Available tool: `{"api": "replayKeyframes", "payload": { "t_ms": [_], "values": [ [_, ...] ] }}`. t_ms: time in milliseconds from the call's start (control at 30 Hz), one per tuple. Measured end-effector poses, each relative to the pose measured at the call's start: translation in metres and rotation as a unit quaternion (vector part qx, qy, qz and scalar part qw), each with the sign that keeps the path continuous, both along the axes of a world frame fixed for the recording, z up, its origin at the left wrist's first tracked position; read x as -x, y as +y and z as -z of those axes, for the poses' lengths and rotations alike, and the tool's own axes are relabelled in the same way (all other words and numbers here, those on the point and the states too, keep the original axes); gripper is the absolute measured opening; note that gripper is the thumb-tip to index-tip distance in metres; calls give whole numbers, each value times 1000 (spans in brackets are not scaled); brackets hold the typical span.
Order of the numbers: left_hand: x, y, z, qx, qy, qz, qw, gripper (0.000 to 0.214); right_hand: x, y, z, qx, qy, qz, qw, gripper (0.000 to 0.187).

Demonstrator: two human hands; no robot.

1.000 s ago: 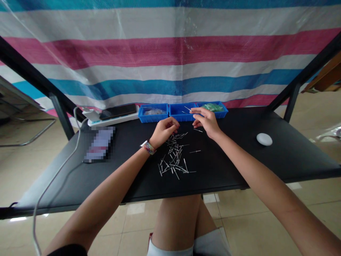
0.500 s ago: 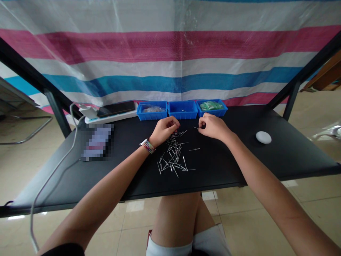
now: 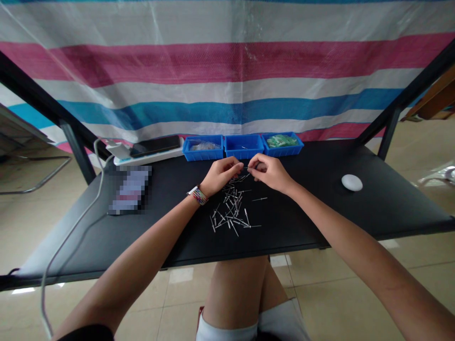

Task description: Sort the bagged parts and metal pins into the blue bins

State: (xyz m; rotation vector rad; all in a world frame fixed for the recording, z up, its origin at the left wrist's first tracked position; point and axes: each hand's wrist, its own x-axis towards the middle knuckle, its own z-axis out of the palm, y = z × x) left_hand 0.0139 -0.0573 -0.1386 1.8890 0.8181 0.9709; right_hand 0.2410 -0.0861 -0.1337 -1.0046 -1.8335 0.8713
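Close together above the back part of a pile of silver blind rivets, my two hands almost meet at the fingertips. A thin blind rivet spans the small gap between them. My right hand pinches it between thumb and forefinger. My left hand, with a patterned band at the wrist, has thumb and forefinger pressed together at the rivet's other end; what lies inside that pinch is hidden. One loose rivet lies to the right of the pile.
Three blue bins line the back: the left bin with clear bags, the middle bin with a thin pin, the right bin with green packets. A power strip, phone, cable and white mouse are also there.
My right hand has moved left with the rivet, bringing it up to my left fingertips. The left hand has barely shifted, and the pile looks the same.
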Motion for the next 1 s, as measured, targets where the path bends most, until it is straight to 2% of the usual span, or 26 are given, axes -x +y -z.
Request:
{"api": "replayKeyframes", "payload": {
  "t_ms": [67, 167, 333, 500, 700, 1000],
  "values": [
    [1, 1, 0, -13, 11, 14, 1000, 40, 7, -2, 3, 47, 63, -6, 997, 26],
    [1, 1, 0, -21, 12, 16, 1000, 36, 12, -2, 5, 71, 110, 20, 991, 33],
    [-1, 1, 1, 2, -42, 2, 999, 25, 13, 1, 1, 117, 176, 37, 977, 36],
    [-2, -1, 1, -28, -28, -28, 999, 21, 12, 0, -1, 167, 205, 47, 963, 36],
    [-2, -2, 0, -47, -19, -29, 998, 22, 14, 1, 2, 137, 205, 68, 967, 31],
    [0, -1, -1, 2, -38, -28, 999, 39, 16, -2, -4, 89, 215, 69, 970, 32]
  ]
}}
